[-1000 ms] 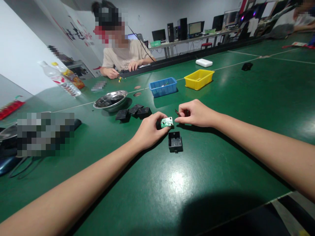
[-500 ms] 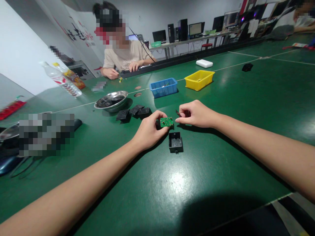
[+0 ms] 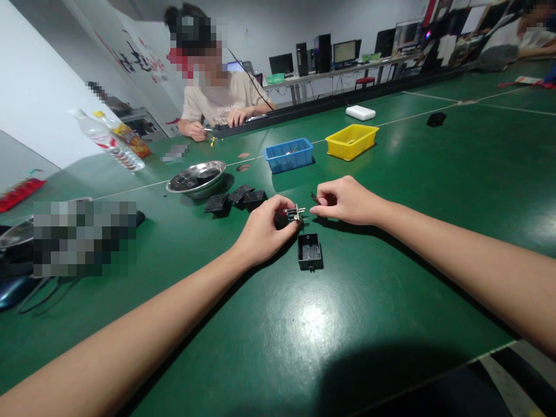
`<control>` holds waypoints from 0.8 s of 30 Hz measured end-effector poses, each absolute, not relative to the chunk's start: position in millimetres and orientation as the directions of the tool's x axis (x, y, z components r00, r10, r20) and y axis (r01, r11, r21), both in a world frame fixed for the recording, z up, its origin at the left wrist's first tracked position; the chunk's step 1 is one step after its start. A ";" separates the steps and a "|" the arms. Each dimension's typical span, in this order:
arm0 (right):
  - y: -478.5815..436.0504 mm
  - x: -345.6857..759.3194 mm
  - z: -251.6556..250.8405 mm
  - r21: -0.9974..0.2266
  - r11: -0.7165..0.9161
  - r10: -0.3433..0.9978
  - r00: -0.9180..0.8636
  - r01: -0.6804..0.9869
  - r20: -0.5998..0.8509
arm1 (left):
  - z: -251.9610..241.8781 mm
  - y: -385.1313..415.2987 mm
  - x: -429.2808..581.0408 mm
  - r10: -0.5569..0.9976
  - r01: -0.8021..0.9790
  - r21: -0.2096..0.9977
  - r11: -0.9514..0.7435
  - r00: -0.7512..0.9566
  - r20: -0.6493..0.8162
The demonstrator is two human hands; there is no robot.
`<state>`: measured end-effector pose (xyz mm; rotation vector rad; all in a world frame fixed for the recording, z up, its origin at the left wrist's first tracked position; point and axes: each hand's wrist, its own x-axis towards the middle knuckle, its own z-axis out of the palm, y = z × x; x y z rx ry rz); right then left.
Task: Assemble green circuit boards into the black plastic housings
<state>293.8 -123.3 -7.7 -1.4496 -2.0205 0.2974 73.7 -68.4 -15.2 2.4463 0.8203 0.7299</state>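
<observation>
My left hand (image 3: 271,226) pinches a small circuit board (image 3: 297,212), which is turned edge-on with components and leads sticking out on both sides. Just to its right, my right hand (image 3: 343,201) is closed on a thin dark piece (image 3: 314,199); the fingers cover most of it, so I cannot make out its kind. Below the board, an open black plastic box (image 3: 310,252) sits on the green table (image 3: 243,336), with small lugs on its near and far sides. Several black square pieces (image 3: 217,203) lie beyond my left hand.
Farther back stand a metal bowl (image 3: 195,186) with black parts, a blue bin (image 3: 289,160) with small parts and a yellow bin (image 3: 351,145). A white object (image 3: 360,112) and a black piece (image 3: 436,119) lie behind. Across the table sits a person (image 3: 226,95); bottles (image 3: 110,142) stand left.
The circuit board in my left hand has turned from showing its green face to standing edge-on. My right hand has hardly moved. The black box stays put.
</observation>
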 end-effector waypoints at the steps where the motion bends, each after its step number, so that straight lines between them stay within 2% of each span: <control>1: -123.1 293.9 -7.8 -0.516 0.366 0.913 -0.191 0.774 0.360 | -15.4 -68.4 73.7 0.654 0.411 0.565 -0.715 0.679 0.334; 7: -122.1 294.4 -8.7 -0.513 0.333 0.921 -0.155 0.791 0.359 | -16.9 -67.6 73.2 0.669 0.410 0.596 -0.691 0.676 0.310; 24: -122.1 293.9 -8.5 -0.501 0.338 0.915 -0.154 0.797 0.372 | -17.8 -65.8 73.3 0.638 0.388 0.566 -0.728 0.685 0.352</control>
